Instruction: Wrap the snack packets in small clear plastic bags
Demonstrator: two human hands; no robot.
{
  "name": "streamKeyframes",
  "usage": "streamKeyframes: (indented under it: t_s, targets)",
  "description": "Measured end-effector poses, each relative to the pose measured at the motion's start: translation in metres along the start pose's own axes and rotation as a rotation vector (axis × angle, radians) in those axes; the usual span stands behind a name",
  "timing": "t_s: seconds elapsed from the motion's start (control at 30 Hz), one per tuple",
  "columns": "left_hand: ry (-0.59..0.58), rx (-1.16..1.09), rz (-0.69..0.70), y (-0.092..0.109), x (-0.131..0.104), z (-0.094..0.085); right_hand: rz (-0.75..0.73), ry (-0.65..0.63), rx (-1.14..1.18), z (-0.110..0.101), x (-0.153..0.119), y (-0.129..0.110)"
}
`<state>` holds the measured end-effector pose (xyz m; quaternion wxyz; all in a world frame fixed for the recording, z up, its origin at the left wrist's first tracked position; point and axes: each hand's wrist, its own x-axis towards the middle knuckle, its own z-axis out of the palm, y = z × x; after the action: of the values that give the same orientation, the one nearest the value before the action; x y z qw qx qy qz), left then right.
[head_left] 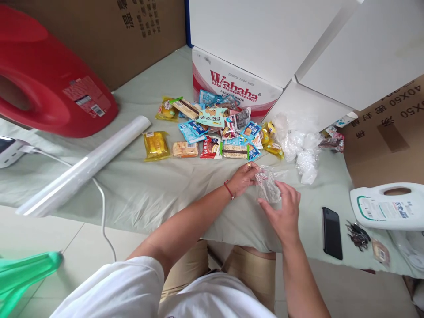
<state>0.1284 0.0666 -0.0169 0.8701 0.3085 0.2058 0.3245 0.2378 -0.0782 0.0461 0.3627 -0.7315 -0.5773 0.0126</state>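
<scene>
My left hand (244,179) pinches the upper left edge of a crumpled clear plastic bag (269,187) above the cloth-covered surface. On the bag's right side is my right hand (285,204), its fingers and thumb curved around the film; some fingertips are hidden. Red marks show through near the left fingertips, and I cannot tell what they are. Just beyond my hands lies a pile of wrapped snacks (212,117). In a row before it sit a yellow-wrapped snack (156,145), a clear-wrapped biscuit (185,149), a red packet (211,147) and a wafer pack (235,151).
Crumpled clear plastic (306,163) lies right of the snacks. A film roll (86,165) and red jug (62,84) stand left. A phone (331,233), keys (358,236) and white detergent bottle (387,212) lie right. Behind is a Wahaha carton (232,84).
</scene>
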Motion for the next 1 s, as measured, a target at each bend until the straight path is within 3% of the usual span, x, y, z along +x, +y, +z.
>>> streamKeyframes:
  t_s: [0.13, 0.3, 0.37, 0.5, 0.67, 0.73, 0.87, 1.0]
  targets:
    - [-0.007, -0.055, -0.015, 0.002, -0.003, 0.003, 0.069, -0.090, 0.027, 0.025, 0.006, 0.005]
    - [-0.133, -0.095, -0.042, -0.001, -0.011, 0.009, 0.382, -0.012, 0.369, 0.034, 0.008, 0.009]
    - [-0.128, -0.041, -0.042, -0.004, -0.013, 0.009, 0.484, 0.032, 0.538, 0.033, 0.008, 0.008]
    - [0.025, 0.062, -0.051, -0.006, -0.020, 0.007, 0.617, 0.090, 0.846, 0.020, 0.004, 0.010]
    - [0.415, 0.137, -0.061, -0.001, -0.044, 0.006, 0.742, 0.201, 1.092, -0.004, -0.017, 0.024]
    - [0.496, 0.170, -0.031, 0.000, -0.054, 0.005, 0.785, 0.203, 1.115, -0.010, -0.032, 0.031]
    - [0.539, 0.262, 0.029, -0.002, -0.072, 0.006, 0.814, 0.132, 1.037, -0.015, -0.064, 0.040]
    - [0.379, 0.517, 0.047, 0.007, -0.090, 0.008, 0.828, 0.185, 0.979, -0.033, -0.076, 0.048]
